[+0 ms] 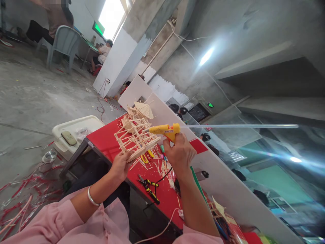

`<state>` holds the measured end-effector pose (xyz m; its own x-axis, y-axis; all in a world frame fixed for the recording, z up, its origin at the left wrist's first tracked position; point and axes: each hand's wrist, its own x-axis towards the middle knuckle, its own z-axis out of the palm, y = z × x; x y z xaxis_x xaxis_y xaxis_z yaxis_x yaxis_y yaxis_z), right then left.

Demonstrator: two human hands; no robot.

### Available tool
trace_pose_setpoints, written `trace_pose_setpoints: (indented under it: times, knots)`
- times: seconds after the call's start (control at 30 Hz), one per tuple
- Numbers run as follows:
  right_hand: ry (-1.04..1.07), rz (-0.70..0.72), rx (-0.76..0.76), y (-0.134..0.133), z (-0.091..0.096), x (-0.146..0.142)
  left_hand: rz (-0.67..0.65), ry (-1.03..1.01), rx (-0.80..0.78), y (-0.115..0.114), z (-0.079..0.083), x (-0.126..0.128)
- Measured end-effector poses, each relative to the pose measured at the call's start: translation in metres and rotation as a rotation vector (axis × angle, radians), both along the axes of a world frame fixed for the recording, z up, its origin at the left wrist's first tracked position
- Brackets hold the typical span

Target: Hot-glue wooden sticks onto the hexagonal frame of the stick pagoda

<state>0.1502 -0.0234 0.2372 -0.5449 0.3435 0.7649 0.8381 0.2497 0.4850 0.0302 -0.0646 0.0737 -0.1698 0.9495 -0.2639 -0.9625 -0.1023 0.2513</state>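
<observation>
My left hand is closed on the near corner of a wooden stick frame, built of thin pale sticks, and holds it above the red table. In my right hand is a yellow glue gun, its nozzle at the frame's right side; whether the tip touches a stick I cannot tell. A long clear glue stick juts from the back of the gun. Below the hands lie black-and-yellow pliers, yellow-handled scissors and scattered loose sticks.
Behind the frame sits more stick work against a white partition. A white bin with a remote-like object on its lid stands at the table's left. Red strips litter the floor. Several people sit farther off.
</observation>
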Motion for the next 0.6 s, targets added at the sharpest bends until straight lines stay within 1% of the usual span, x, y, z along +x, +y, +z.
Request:
trace_pose_setpoints:
  times: [0.27,0.47,0.6]
  knots:
    - [-0.019,0.009,0.0,-0.0038,0.0008,-0.0041,0.011,-0.03,-0.025,-0.0025,0.0027,-0.0003]
    - [-0.022,0.013,0.01,-0.0031,0.0015,-0.0062,-0.013,-0.088,-0.033,-0.003,0.0051,-0.001]
    - [-0.029,0.013,-0.009,-0.0019,0.0027,-0.0098,-0.05,-0.129,-0.076,-0.0045,0.0102,-0.0017]
